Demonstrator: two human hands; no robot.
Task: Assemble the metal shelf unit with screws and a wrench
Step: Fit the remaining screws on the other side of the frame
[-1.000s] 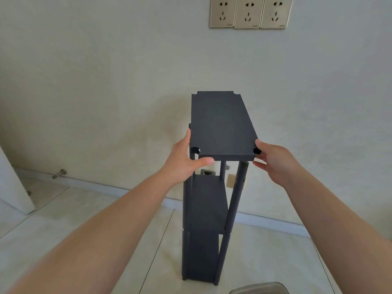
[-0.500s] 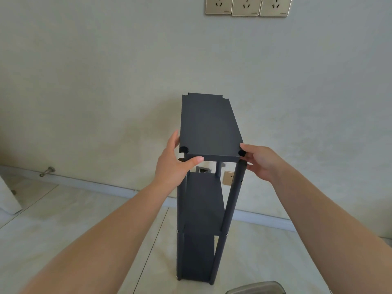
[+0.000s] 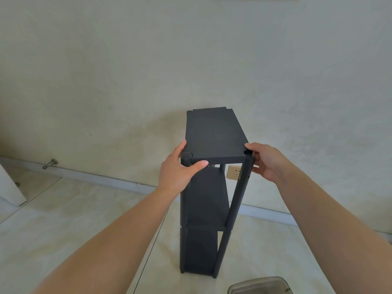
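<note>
A dark metal shelf unit (image 3: 206, 209) stands upright on the tiled floor close to the wall. Its top shelf panel (image 3: 214, 134) lies across the tops of the round posts. My left hand (image 3: 178, 168) grips the panel's near left corner, thumb under the front edge and fingers along the side by the left post (image 3: 186, 159). My right hand (image 3: 265, 160) holds the near right corner, fingers curled round the top of the right post (image 3: 239, 198). A middle shelf (image 3: 209, 200) and a lower section show below. No screws or wrench are in view.
A wall socket (image 3: 233, 172) shows behind the posts, low on the wall. A door stop (image 3: 51, 163) sticks out at the skirting on the left. A white panel edge (image 3: 10, 187) stands far left. A clear plastic container (image 3: 261, 285) lies on the floor at the bottom right.
The top panel has come down onto the post tops, and both hands have moved down with it. The view has tilted down, so the upper wall sockets have left the frame.
</note>
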